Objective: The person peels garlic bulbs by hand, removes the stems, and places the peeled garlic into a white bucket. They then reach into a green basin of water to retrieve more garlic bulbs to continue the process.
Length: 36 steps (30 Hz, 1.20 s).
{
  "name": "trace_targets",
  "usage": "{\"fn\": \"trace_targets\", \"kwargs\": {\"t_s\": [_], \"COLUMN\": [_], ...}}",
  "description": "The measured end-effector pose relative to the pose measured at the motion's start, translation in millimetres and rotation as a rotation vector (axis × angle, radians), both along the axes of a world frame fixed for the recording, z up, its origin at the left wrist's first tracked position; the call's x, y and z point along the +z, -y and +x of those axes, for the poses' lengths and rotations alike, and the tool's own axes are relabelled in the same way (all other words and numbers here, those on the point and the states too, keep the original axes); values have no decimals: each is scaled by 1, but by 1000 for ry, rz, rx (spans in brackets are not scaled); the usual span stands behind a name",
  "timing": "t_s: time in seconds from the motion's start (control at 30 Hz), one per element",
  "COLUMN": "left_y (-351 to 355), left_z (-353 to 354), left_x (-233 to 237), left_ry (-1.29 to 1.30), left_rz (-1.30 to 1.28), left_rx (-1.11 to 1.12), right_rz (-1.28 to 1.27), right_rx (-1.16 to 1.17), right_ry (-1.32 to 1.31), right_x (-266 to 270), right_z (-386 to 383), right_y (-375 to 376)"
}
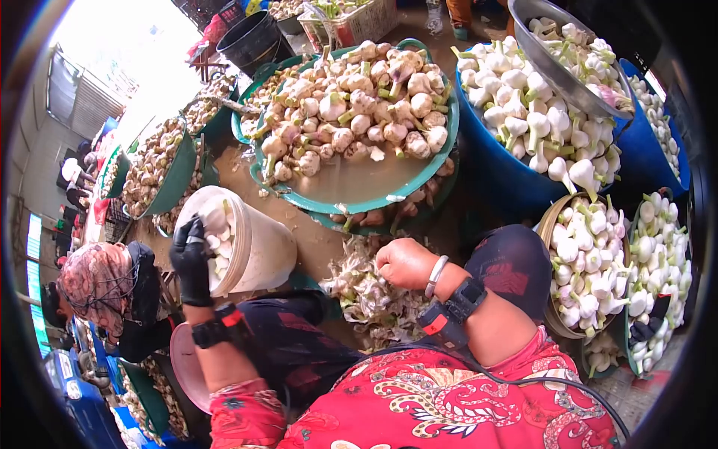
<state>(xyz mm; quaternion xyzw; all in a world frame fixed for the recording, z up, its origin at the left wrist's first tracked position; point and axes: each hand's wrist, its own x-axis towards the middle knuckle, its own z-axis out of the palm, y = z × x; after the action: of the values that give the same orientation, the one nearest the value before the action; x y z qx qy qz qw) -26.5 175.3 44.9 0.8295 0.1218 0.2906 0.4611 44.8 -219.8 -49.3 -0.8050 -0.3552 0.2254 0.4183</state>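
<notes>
My left hand [191,258], in a black glove, is at the near side of a tilted white bucket [265,251] with peeled-looking garlic bulbs [220,243] inside. The dark glove hides how its fingers are set. Bare and curled closed, my right hand [407,263] hovers above a heap of garlic skins and trimmings [366,292]; whatever it holds is hidden. Beyond both hands, a green-rimmed tub [351,206] carries a mound of untrimmed, brownish garlic [359,105] above murky water.
Clean white garlic fills a blue barrel [479,138], with a metal bowl [550,67] of garlic on top, and a basket [548,299] at the right. More garlic tubs [168,179] stand at the left. A person in a patterned head covering [97,284] is close on my left.
</notes>
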Motion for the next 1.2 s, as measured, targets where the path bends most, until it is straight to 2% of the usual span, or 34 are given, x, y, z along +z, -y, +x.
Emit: {"fn": "trace_targets", "kwargs": {"t_s": [0.07, 0.13, 0.2, 0.23, 0.27, 0.3, 0.4, 0.47, 0.53, 0.6, 0.67, 0.7, 0.73, 0.8, 0.87, 0.9, 0.93, 1.0, 1.03, 1.07, 1.13, 1.17, 1.2], "left_y": [10, 22, 78, 92, 99, 111, 108, 106, 106, 113, 114, 116, 119, 149, 183, 195, 213, 225, 216, 223, 218, 218, 219], "left_z": [-3, 20, 52, 74, 95, 112, 174, 203, 214, 217, 204, 189, 172, 131, 88, 67, 48, 23, 20, 18, 16, 19, 22], "left_x": [30, 25, 20, 2, -15, -25, -65, -89, -99, -89, -76, -69, -62, -57, -64, -61, -52, -36, -46, -35, -27, -26, -27], "left_ry": [-248, -114, -140, -245, -211, -420, -438, -624, -588, -672, -723, -657, -571, -357, -190, -187, -239, -370, -290, -220, -254, -254, -258], "left_rz": [-107, 289, 393, 462, 516, 112, 597, 484, 564, 705, 613, 200, -212, -314, -223, -12, -196, -691, -765, -985, -1057, -1053, -942], "left_rx": [204, 1, -183, -169, -269, -226, -164, -125, -84, -51, -46, -161, -268, -353, -442, -489, -504, -428, -416, -376, -424, -422, -464], "right_rz": [-74, -58, 68, 78, 139, 126, 143, 125, 161, 197, 359, 352, 354, 581, 803, 860, 960, 917, 965, 965, 843, 846, 761], "right_rx": [-23, -97, -228, -222, -259, -267, -336, -382, -412, -434, -502, -501, -500, -475, -486, -399, -422, -402, -442, -415, -395, -392, -386], "right_ry": [-55, -137, -137, -90, -108, -122, -131, -115, -120, -135, -89, -199, -202, -620, -1115, -1155, -1094, -1014, -998, -911, -543, -544, -239], "right_x": [14, 27, 19, 16, 11, 14, 22, 24, 26, 25, 22, 18, 14, 7, 33, 26, 33, 23, 22, 24, 20, 22, 25], "right_z": [1, 0, -1, 1, 0, 1, 7, 13, 19, 20, 23, 24, 27, 26, 14, 11, 6, 8, 3, 2, 3, 6, 7], "right_y": [-1, -5, -9, -9, -9, -7, -3, -3, -4, -7, -11, -12, -16, -27, -31, -36, -38, -37, -32, -28, -24, -22, -19]}}
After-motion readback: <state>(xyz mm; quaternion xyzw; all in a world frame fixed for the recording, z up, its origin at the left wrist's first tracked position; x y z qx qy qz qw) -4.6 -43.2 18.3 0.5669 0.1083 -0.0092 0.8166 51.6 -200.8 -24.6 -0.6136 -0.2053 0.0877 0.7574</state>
